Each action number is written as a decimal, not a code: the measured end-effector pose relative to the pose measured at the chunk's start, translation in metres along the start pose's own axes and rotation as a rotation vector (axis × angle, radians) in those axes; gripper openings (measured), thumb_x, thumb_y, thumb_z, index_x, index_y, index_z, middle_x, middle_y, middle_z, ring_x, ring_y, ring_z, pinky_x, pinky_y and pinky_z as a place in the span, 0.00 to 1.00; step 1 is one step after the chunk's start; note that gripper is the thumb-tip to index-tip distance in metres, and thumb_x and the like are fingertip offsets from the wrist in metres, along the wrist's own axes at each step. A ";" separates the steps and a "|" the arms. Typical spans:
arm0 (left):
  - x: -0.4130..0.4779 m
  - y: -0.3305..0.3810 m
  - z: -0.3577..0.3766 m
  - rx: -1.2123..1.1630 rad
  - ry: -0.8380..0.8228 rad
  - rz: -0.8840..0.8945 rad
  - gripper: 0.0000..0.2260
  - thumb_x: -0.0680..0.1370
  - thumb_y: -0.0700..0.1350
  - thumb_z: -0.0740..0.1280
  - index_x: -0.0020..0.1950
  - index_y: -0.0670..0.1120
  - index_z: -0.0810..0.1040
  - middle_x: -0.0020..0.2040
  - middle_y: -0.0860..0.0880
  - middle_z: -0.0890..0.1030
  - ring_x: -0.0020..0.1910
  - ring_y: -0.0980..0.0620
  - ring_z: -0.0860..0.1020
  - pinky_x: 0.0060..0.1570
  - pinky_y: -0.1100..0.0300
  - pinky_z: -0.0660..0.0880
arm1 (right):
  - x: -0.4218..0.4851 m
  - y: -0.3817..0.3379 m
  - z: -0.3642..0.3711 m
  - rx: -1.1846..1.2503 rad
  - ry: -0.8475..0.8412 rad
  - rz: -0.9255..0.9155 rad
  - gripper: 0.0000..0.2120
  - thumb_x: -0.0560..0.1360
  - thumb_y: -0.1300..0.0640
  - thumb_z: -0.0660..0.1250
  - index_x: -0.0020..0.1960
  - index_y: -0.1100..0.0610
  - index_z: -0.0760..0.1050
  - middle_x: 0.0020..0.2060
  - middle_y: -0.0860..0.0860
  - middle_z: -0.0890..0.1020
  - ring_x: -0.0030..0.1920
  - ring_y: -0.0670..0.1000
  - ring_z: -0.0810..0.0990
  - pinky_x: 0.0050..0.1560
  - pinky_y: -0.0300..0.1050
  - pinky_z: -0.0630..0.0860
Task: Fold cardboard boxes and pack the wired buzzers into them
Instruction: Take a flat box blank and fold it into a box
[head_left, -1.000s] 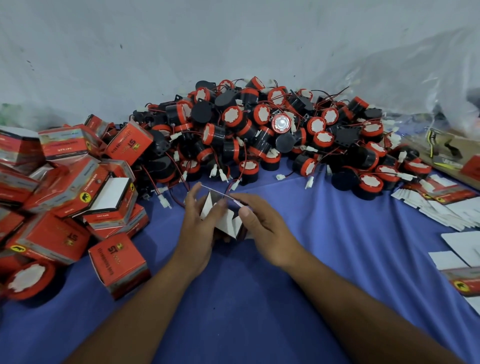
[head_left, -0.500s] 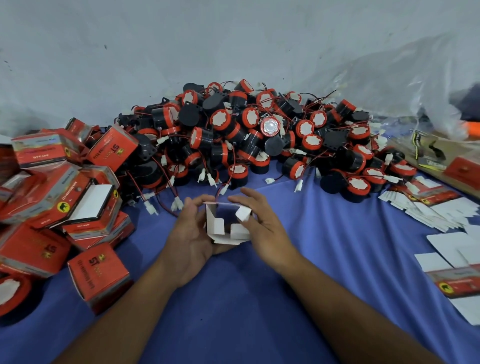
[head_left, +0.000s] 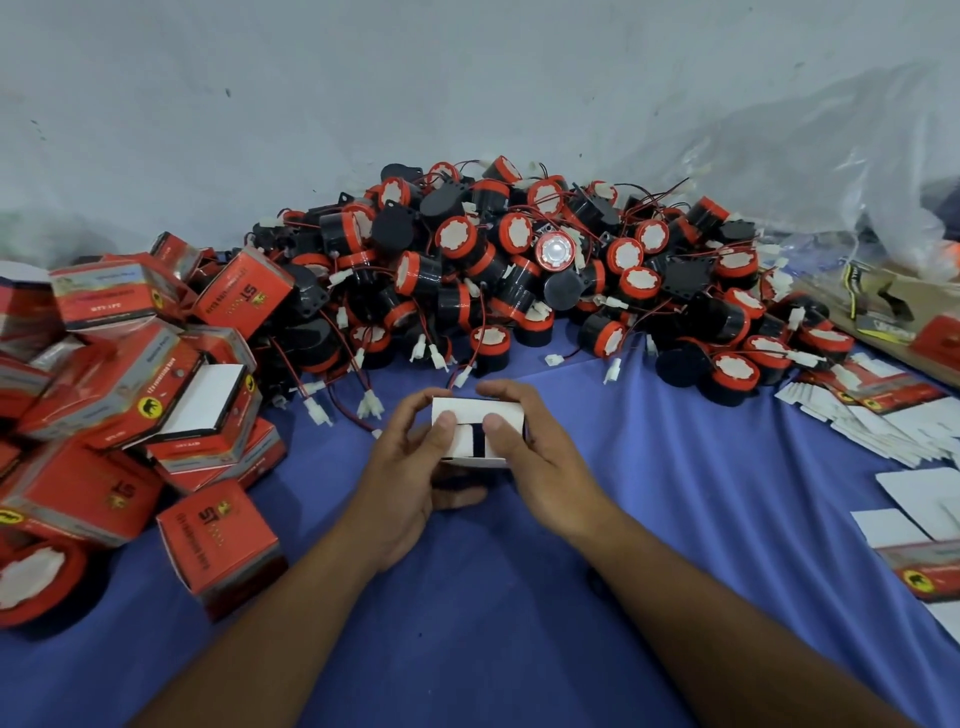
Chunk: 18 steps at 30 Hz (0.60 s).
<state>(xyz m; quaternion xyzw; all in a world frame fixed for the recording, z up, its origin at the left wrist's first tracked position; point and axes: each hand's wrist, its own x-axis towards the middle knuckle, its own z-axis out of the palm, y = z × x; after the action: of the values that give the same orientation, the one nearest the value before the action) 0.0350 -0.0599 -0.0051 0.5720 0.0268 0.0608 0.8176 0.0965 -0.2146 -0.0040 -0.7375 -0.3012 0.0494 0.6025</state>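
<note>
A small cardboard box (head_left: 475, 415) sits between both hands above the blue cloth, its white inner flaps facing me. My left hand (head_left: 410, 467) grips its left side, thumb pressing a flap down. My right hand (head_left: 540, 457) grips the right side, its thumb on the other flap. A dark gap shows between the two flaps. Behind the box lies a big heap of black-and-red wired buzzers (head_left: 519, 270) with white connectors.
Several folded red boxes (head_left: 130, 374) are piled at the left, one (head_left: 221, 540) close to my left forearm. Flat unfolded box blanks (head_left: 893, 421) lie at the right, with a clear plastic bag (head_left: 831, 171) behind. The blue cloth (head_left: 467, 623) covers the surface.
The box stood open with its flaps up; both thumbs have now pushed the side flaps down over the opening. The view shifted slightly.
</note>
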 end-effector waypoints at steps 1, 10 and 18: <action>0.000 0.000 0.001 0.024 0.005 0.018 0.16 0.75 0.56 0.71 0.61 0.56 0.75 0.55 0.42 0.82 0.49 0.43 0.83 0.35 0.53 0.80 | 0.000 0.000 0.001 -0.035 0.014 -0.026 0.17 0.80 0.43 0.60 0.66 0.48 0.72 0.58 0.44 0.80 0.57 0.49 0.79 0.59 0.53 0.77; 0.004 -0.004 -0.005 0.015 -0.022 0.013 0.24 0.67 0.43 0.77 0.59 0.58 0.74 0.57 0.41 0.82 0.53 0.38 0.83 0.44 0.49 0.81 | 0.000 0.004 0.003 0.070 0.053 -0.049 0.13 0.82 0.54 0.64 0.65 0.54 0.75 0.57 0.51 0.82 0.57 0.55 0.81 0.58 0.62 0.78; 0.004 0.001 -0.010 0.084 -0.071 0.003 0.26 0.68 0.46 0.64 0.66 0.62 0.74 0.59 0.49 0.82 0.55 0.45 0.83 0.41 0.45 0.80 | 0.003 0.003 -0.001 0.112 0.064 -0.046 0.12 0.82 0.55 0.64 0.65 0.54 0.76 0.59 0.49 0.81 0.60 0.53 0.80 0.62 0.56 0.77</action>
<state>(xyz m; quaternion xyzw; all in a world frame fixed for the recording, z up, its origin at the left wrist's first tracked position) 0.0372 -0.0492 -0.0073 0.6076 -0.0004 0.0406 0.7932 0.1006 -0.2146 -0.0060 -0.6967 -0.2952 0.0288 0.6531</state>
